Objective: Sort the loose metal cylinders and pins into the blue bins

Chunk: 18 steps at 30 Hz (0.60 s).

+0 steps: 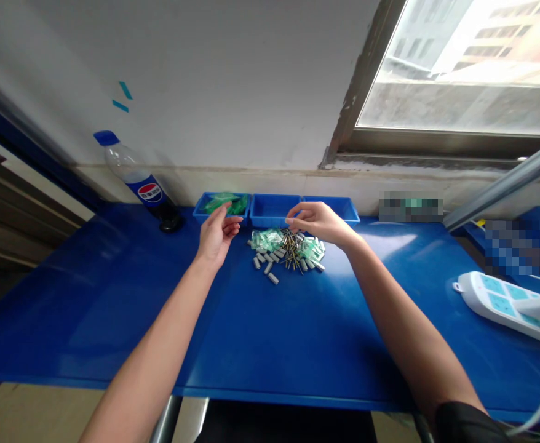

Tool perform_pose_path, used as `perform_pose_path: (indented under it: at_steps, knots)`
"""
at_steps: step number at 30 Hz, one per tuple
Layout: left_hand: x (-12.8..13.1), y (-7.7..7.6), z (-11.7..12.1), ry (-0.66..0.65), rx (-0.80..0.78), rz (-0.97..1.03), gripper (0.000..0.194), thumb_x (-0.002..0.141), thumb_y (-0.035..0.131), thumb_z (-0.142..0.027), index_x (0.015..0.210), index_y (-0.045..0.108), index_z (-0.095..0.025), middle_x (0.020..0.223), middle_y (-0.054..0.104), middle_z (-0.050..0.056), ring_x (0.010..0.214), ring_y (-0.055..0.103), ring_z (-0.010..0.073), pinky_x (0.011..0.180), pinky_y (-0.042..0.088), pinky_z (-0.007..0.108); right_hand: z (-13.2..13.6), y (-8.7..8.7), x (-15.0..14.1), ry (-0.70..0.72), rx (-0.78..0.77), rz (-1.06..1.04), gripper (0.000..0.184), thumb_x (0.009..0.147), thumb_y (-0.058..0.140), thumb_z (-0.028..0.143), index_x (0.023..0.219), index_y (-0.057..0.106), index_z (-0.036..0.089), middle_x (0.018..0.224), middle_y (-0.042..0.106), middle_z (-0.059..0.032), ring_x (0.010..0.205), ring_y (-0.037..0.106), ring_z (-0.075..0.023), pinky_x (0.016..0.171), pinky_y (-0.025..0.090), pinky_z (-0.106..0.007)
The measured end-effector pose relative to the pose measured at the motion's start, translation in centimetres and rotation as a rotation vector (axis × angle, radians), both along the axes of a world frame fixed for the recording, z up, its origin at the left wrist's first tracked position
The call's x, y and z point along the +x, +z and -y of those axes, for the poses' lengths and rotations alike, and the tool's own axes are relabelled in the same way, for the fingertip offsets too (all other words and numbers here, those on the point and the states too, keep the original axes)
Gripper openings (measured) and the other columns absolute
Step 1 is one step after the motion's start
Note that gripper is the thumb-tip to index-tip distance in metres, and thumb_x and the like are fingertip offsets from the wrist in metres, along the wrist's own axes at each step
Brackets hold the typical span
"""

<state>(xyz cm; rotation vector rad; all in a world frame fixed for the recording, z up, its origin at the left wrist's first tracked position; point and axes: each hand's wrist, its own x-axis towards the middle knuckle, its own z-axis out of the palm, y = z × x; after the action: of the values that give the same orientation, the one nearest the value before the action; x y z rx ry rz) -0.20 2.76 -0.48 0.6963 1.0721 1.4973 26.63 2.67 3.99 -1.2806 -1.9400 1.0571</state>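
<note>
Left hand (215,239) loosely open by blue bin (202,216) of green pieces (219,202), right hand (317,223) curled, grasp unclear

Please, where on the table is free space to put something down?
Bare table: left of the left arm; between the arms, nearer than the parts; between right arm and power strip. Crowded: the parts before the trays.

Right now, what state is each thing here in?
Bottle, capped, partly full.
Left tray, holding green pieces.
Middle tray, uncovered.
Right tray, uncovered, partly hidden.
Small parts, loose, heaped.
Power strip, lying flat.
Left hand, fingers open.
Right hand, fingers bent; contents unclear.
</note>
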Motion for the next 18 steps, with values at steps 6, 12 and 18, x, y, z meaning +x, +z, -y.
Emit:
perform_pose_path:
  at_steps: [6,12,18]
  knots:
    - [0.4,0.0,0.4,-0.066,-0.009,-0.060,0.033,0.078,0.078,-0.031,0.106,0.073,-0.015,0.069,0.073,0.002,0.056,0.063,0.0093,0.055,0.046,0.018,0.3,0.9,1.0,0.006,0.141,0.421,0.019,0.085,0.076,0.033,0.099,0.076,0.020,0.087,0.080,-0.0059,0.081,0.075,-0.0225,0.073,0.054,-0.033]
    - [1.8,-0.2,1.3,-0.163,0.085,-0.245,0.028,0.077,0.079,-0.038,0.094,0.077,-0.015,0.073,0.074,0.005,0.060,0.064,0.0129,0.058,0.047,0.022,0.6,0.7,2.1,0.004,0.068,0.849,0.060,0.063,0.095,0.045,0.116,0.077,0.026,0.103,0.078,-0.0099,0.088,0.073,-0.0300,0.069,0.052,-0.036]
    - [2.7,-0.2,2.0,-0.262,0.164,-0.391,0.028,0.081,0.075,-0.040,0.093,0.077,-0.015,0.074,0.075,0.006,0.061,0.064,0.0143,0.059,0.045,0.024,0.3,0.0,1.7,0.047,0.016,0.808,0.059,0.061,0.096,0.038,0.115,0.077,0.025,0.096,0.076,-0.0087,0.084,0.072,-0.0279,0.068,0.052,-0.034]
